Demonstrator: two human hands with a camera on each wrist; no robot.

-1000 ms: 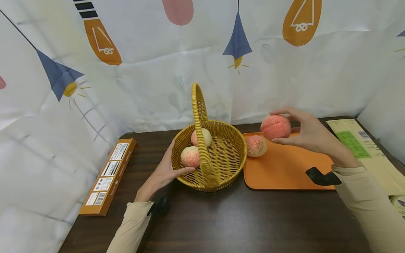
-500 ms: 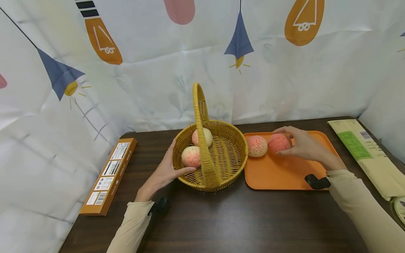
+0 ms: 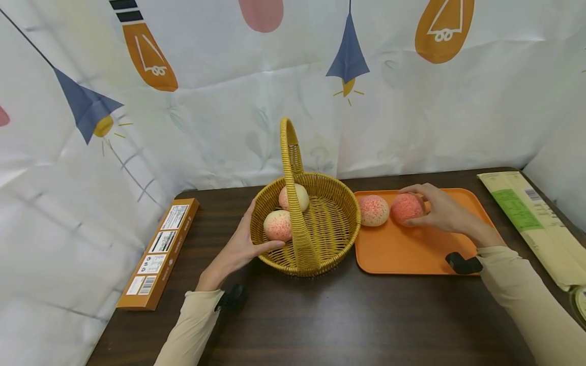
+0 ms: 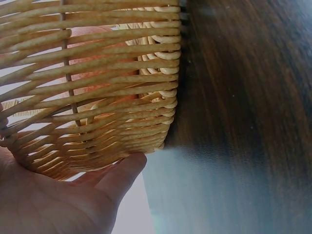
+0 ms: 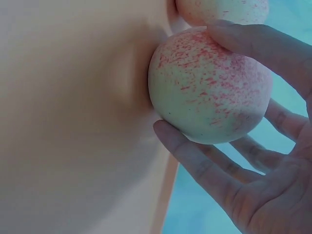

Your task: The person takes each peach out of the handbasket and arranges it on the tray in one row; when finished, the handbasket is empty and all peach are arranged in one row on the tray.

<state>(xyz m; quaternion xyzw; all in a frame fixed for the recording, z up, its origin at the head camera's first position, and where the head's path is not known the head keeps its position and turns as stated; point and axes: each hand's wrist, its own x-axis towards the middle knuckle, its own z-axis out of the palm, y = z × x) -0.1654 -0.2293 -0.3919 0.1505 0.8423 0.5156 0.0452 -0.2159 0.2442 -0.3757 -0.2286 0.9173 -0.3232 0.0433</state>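
A yellow wicker basket point(image 3: 330, 264) with a tall handle stands on the dark table, two pale peaches point(image 3: 277, 225) inside its left part. My left hand point(image 3: 240, 248) holds its left side, thumb over the rim; the left wrist view shows the woven wall point(image 4: 97, 105) close up, fingers outside it. To the right, a redder peach point(image 3: 407, 209) sits on the orange tray point(image 3: 412, 259). My right hand point(image 3: 437, 209) grips this peach from the right, thumb and fingers around it, as the right wrist view confirms. Left of it, close by, lies a speckled peach point(image 3: 374, 210).
On the left of the table lies a long orange box point(image 3: 157, 256) with white labels. A flat beige package point(image 3: 526, 218) with a green label lies at the right edge, a round lidded item point(image 3: 580, 302) below it. A patterned cloth point(image 3: 220, 127) hangs behind the table.
My right hand has lowered the redder peach from the air onto the tray, beside the speckled one. My left hand and the basket have stayed in place.
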